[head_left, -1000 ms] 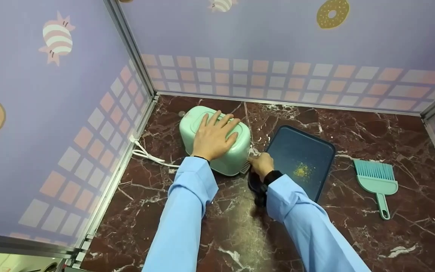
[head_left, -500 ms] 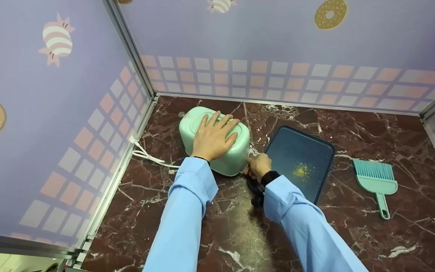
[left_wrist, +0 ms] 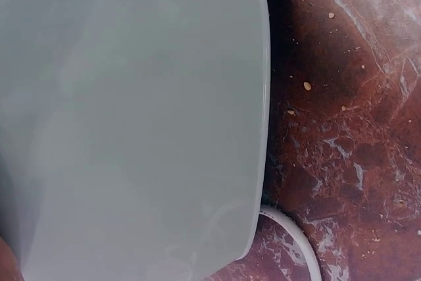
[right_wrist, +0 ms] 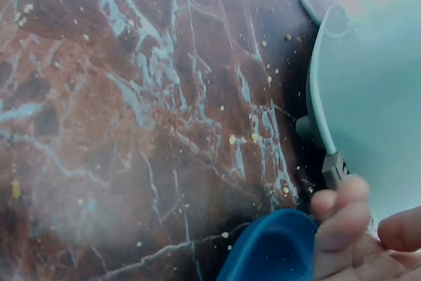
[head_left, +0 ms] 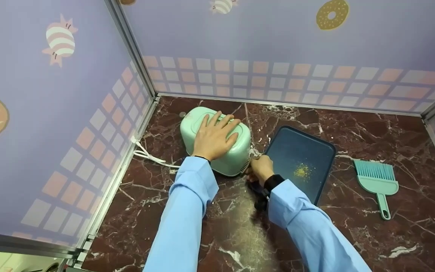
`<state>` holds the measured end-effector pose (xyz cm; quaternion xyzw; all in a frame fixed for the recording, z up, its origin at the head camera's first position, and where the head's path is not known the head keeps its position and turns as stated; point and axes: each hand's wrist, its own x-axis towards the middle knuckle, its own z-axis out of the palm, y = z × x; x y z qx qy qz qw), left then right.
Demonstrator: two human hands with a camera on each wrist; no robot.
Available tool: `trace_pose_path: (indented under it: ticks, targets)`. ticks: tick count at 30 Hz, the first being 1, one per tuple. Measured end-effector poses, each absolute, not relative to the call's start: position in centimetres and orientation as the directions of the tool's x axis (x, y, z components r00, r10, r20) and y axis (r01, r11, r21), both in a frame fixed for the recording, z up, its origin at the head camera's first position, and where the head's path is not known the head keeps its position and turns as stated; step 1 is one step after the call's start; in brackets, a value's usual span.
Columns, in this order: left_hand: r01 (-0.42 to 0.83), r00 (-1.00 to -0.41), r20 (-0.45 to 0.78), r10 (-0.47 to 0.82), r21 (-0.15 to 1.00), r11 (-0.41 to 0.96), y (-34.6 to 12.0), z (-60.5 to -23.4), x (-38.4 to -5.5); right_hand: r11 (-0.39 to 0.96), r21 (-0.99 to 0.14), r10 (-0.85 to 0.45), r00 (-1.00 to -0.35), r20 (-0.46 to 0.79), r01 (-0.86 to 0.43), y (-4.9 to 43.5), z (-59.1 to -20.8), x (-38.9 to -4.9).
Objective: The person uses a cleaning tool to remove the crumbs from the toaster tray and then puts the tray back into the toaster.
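Note:
A mint-green toaster point(head_left: 242, 149) with rounded corners and a raised oval on its upper face lies at the left of the counter. Spread flat over that face, my left hand point(head_left: 213, 139) presses on it. At the toaster's lower right edge is a slatted piece point(head_left: 245, 165), and my right hand point(head_left: 261, 168) pinches there with curled fingers. The right wrist view has the fingertips close under a small grey tab point(right_wrist: 333, 168) at the shell's edge. The left wrist view is filled mostly by the toaster's smooth side point(left_wrist: 151, 116).
A dark blue tray point(head_left: 296, 141) with yellow crumbs point(head_left: 302, 172) sits just right of the right hand. Further right lies a green hand brush point(head_left: 377, 183). The white cord point(head_left: 147, 155) runs left to the wall. Crumbs dot the marbled counter point(head_left: 164, 234).
My right hand's fingers have shifted slightly at the slatted edge, with fingertips now showing lower beneath it. The left hand and the toaster stay in place.

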<state>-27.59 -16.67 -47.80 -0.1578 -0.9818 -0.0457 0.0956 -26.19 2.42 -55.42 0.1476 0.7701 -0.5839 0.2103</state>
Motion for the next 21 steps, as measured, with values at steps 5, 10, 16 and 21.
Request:
trace_pose_path:
  ticks: [5,10,16,21]
  targets:
    - [0.316,-0.932,0.209,0.297,0.062,0.947,-16.7,-47.8,-27.6,0.129,-0.862,-0.074,-0.862,-0.501,0.49,3.0,-54.8,-25.6]
    - [0.313,-0.934,0.203,0.296,0.06,0.948,-16.7,-47.8,-27.6,0.064,-0.871,-0.095,-0.866,-0.491,0.487,3.6,-54.6,-25.3]
    - [0.313,-0.933,0.204,0.297,0.052,0.948,-16.7,-47.8,-27.7,-0.029,-0.858,-0.163,-0.849,-0.502,0.513,3.7,-54.6,-24.9]
    - [0.316,-0.932,0.2,0.301,0.046,0.948,-16.6,-47.9,-27.7,-0.07,-0.852,-0.203,-0.844,-0.496,0.518,3.8,-54.8,-24.7]
